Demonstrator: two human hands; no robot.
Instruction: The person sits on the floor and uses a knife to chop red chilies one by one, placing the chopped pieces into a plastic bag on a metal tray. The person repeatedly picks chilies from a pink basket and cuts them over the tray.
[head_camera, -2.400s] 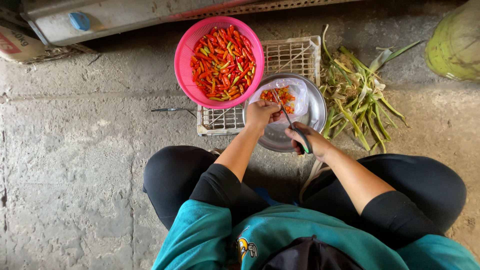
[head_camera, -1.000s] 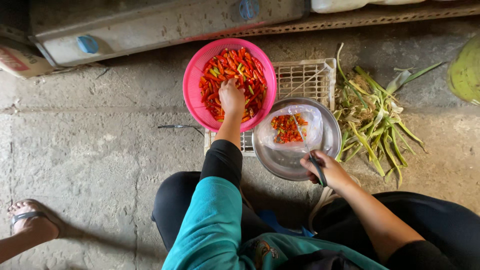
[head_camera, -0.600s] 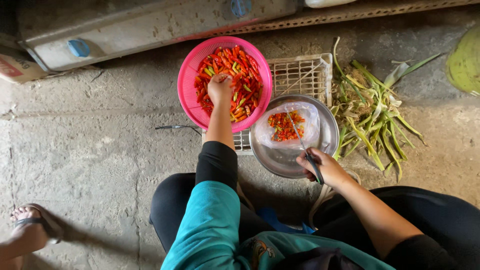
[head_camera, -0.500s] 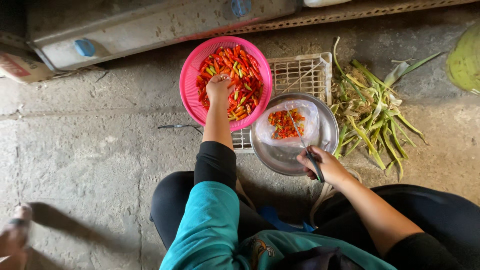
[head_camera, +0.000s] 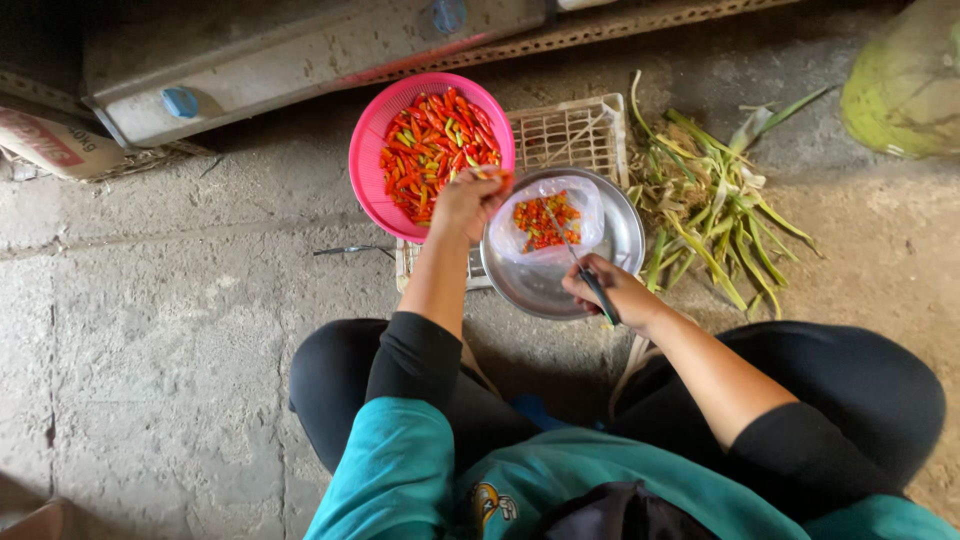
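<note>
Left hand (head_camera: 465, 203) fingers pinched on few chillies (head_camera: 488, 176), poised at pink basket (head_camera: 372, 190) rim nearest steel bowl (head_camera: 622, 232). Right hand (head_camera: 610, 292) fingers wrapped round scissors (head_camera: 590, 280), blades angled toward cut chilli pieces (head_camera: 545, 220) on clear plastic bag (head_camera: 585, 200) lining bowl. Bowl rests on white wire crate (head_camera: 570, 130) on concrete floor (head_camera: 150, 330); green stalks (head_camera: 710, 210) just beside. Best practice, judged: hold chillies over bag centre, snip clear of fingertips, keep pieces off bowl edge.
</note>
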